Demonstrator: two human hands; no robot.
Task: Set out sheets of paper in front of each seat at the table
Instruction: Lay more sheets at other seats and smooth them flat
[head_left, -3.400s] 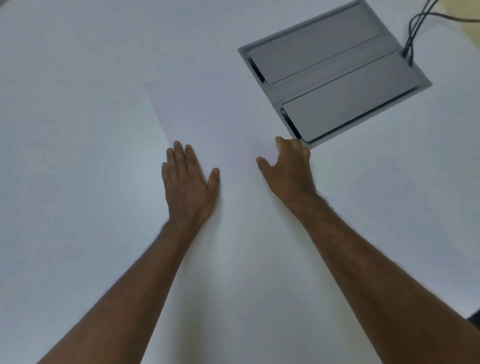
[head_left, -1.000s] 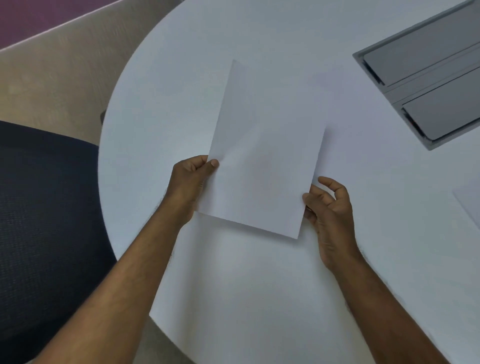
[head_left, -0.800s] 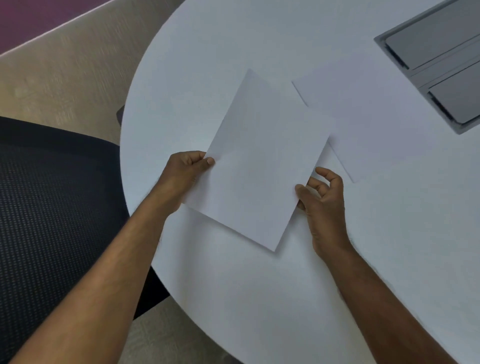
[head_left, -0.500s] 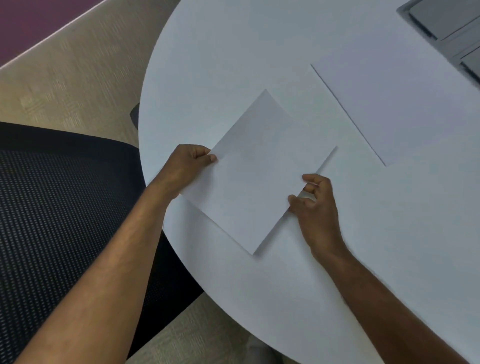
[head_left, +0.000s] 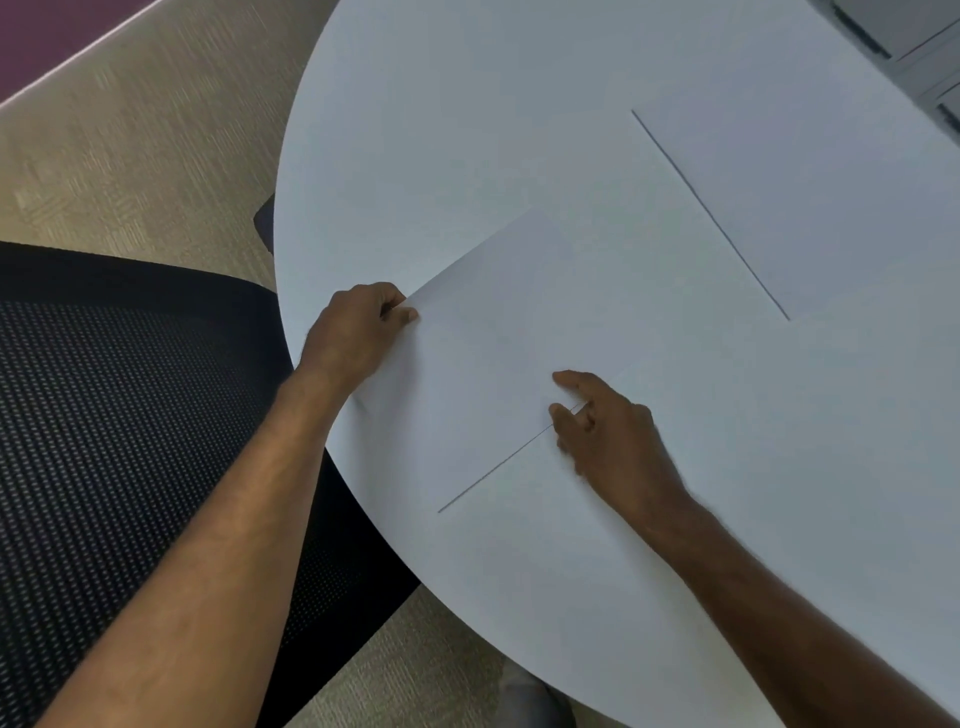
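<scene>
A white sheet of paper (head_left: 509, 332) lies nearly flat on the round white table (head_left: 467, 104), near its left edge and turned at an angle. My left hand (head_left: 358, 332) pinches the sheet's left edge between thumb and fingers. My right hand (head_left: 602, 431) holds the sheet's lower right edge, forefinger stretched out on top. A second white sheet (head_left: 810, 197) lies flat further right and up on the table, touched by neither hand.
A black mesh chair (head_left: 119, 431) stands at the table's left edge, right beside the sheet. A grey cable box (head_left: 914, 31) sits in the tabletop at the top right corner. Beige carpet (head_left: 130, 145) surrounds the table.
Both hands brought the sheet leftwards and down from the air onto the table by the chair, turning it. My view swung left, so the cable box slid to the corner.
</scene>
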